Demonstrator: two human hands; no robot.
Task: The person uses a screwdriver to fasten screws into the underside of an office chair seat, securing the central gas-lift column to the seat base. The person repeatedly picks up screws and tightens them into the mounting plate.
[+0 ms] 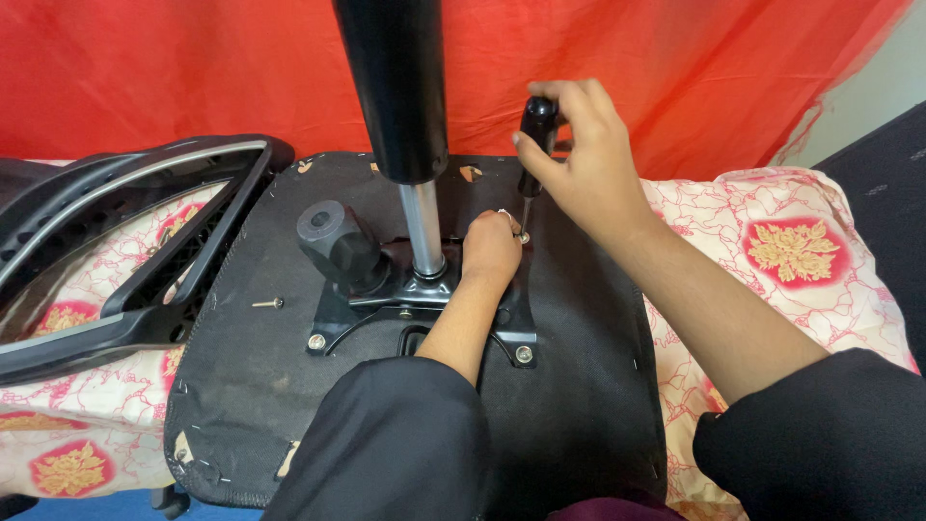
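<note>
Screwdriver [536, 145] with a black handle stands upright in the right hand [579, 154], whose fingers are wrapped around the handle; its tip sits on a screw [522, 236] at the far right corner of the black metal mounting plate [424, 314]. Left hand [490, 249] is curled, pinching at the shaft just beside that screw. The plate is bolted to the upturned black seat base [251, 386], which lies on a bed with a floral cover [801, 251]. A gas-lift column [400, 106] rises close to the left hand, with a black knob [333, 241] beside it. One loose screw [268, 303] lies on the seat's left part. A black chair back frame [116, 241] crowds the bed's left edge; the seat's right side has open room.
</note>
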